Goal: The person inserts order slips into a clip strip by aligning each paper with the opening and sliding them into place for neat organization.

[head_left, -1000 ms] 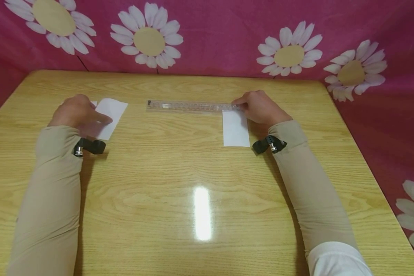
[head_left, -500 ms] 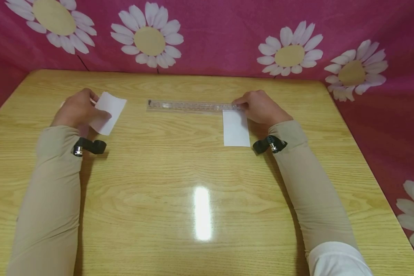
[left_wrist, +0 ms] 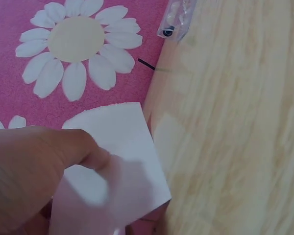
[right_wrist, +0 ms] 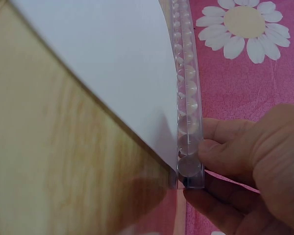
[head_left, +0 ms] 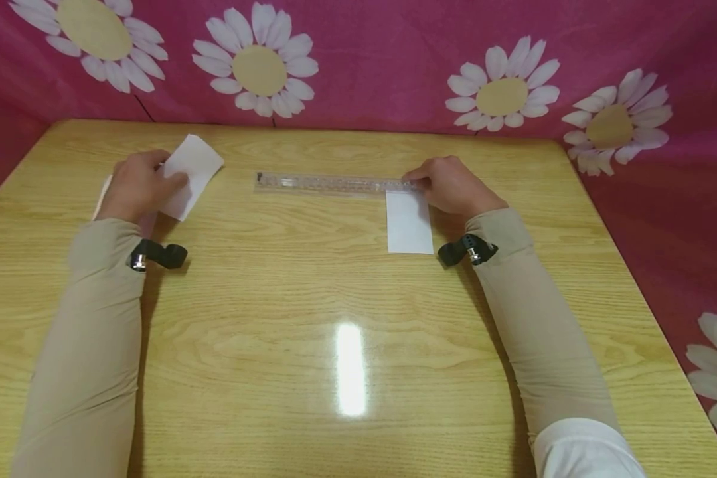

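Observation:
My left hand [head_left: 136,188] pinches a small white sheet of paper [head_left: 198,164] above the left part of the table, thumb on top; in the left wrist view that paper [left_wrist: 130,132] tilts up with a slightly rough top edge. A pale edge shows at the hand's outer side; whether it belongs to the same sheet I cannot tell. My right hand [head_left: 457,189] grips the right end of a clear plastic ruler [head_left: 322,184]. Round shapes run along the ruler [right_wrist: 188,105] in the right wrist view. A second white paper [head_left: 409,226] lies with its top edge at the ruler.
The wooden table [head_left: 245,345] carries a bright light reflection near its middle. Behind it and along the right hangs a pink cloth [head_left: 370,66] with white daisies. A black camera strap sits on each wrist.
My left hand has lifted its paper off the table and shifted it slightly away from me, tilting it. The right hand, the ruler and the second paper stay where they were.

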`<control>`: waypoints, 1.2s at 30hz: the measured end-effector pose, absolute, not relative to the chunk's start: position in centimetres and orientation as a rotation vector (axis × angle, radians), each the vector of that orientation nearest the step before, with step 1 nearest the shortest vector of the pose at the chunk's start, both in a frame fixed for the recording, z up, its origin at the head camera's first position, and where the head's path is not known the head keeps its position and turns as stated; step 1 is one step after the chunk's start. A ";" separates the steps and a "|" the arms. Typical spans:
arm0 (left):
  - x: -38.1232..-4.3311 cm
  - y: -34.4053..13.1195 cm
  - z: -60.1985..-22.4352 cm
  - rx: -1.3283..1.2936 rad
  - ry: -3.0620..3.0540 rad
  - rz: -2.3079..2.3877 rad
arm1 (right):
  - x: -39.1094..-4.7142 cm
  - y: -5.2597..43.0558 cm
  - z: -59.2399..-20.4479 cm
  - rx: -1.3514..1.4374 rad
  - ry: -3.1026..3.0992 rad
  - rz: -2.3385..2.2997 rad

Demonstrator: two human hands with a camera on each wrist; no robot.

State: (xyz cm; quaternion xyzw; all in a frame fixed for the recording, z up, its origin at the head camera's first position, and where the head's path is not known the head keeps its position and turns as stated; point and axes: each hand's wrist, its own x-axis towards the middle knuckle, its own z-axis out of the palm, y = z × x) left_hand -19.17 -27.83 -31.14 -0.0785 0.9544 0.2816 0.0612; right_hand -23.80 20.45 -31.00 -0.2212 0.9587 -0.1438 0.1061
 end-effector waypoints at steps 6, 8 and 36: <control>-19.4 -27.7 -31.6 -0.241 2.945 0.898 | -23.9 20.4 -31.1 -0.669 2.836 -0.421; -19.4 -27.6 -31.6 -0.264 2.932 0.922 | -23.9 20.4 -31.1 -0.689 2.844 -0.413; -19.4 -26.1 -31.9 -0.407 2.780 1.077 | -23.9 20.6 -31.4 -0.785 2.872 -0.442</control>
